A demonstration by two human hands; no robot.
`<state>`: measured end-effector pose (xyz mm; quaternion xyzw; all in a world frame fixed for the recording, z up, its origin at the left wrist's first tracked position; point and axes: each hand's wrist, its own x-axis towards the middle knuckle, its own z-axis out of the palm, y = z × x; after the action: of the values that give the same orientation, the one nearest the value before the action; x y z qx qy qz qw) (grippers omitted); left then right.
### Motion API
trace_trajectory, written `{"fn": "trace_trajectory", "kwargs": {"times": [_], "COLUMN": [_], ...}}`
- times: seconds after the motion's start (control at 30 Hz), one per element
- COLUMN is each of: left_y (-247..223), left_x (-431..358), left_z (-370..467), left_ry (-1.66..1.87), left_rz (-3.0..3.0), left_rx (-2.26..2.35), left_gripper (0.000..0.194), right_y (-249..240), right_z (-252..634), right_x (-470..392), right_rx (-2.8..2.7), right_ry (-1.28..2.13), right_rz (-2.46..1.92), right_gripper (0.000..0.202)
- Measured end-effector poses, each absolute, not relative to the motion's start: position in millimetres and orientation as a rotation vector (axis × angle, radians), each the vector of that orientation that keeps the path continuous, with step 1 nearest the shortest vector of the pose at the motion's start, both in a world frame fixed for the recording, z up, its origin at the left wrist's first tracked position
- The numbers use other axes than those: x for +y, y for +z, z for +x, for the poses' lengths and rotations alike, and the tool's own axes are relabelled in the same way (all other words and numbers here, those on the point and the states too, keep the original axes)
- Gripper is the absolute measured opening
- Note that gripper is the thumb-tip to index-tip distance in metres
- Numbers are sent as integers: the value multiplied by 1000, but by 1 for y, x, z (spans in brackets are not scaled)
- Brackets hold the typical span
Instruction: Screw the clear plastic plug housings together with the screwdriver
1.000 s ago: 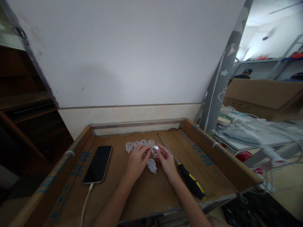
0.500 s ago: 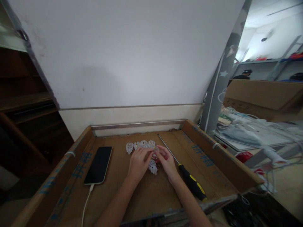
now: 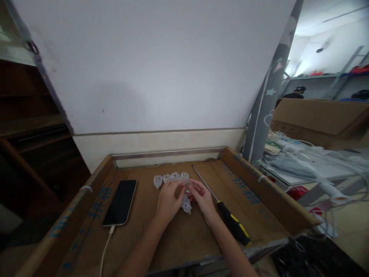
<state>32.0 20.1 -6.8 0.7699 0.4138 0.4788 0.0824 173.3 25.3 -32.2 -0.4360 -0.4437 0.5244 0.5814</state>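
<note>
Both hands meet above the cardboard-lined tray. My left hand and my right hand pinch a small clear plastic plug piece between their fingertips, which partly hide it. Just below the fingers lies a clear plug part with holes in its face. Something reddish shows beside it, mostly covered by my right hand. Behind my hands several clear electrical plugs stand in a row, among them a left-end plug and a right-end plug. To the right of my right hand rests a black and yellow screwdriver.
A phone with a white cable lies on the left. Raised cardboard walls edge the tray. Beyond the grey post, a cluttered table holds bags and cords. A person is in the background.
My fingers have shifted slightly around the clear plug piece, which sits a little lower. The camera view has moved a little; the tray's other things stay in place.
</note>
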Motion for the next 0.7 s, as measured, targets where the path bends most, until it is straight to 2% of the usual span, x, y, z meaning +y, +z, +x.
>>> {"fn": "trace_trajectory", "kwargs": {"times": [0.3, 0.7], "left_y": [-4, -6], "left_x": [19, 21], "left_z": [32, 29], "left_ry": [1447, 1229], "left_rz": [2326, 2233], "left_rx": [1270, 1257], "left_gripper": [25, 42], "right_y": [-34, -37], "right_z": [174, 173], "right_x": [25, 25], "right_rx": [-1047, -1089], "right_ry": [1213, 1202], "right_rz": [-1032, -1056], "right_gripper": [22, 23]}}
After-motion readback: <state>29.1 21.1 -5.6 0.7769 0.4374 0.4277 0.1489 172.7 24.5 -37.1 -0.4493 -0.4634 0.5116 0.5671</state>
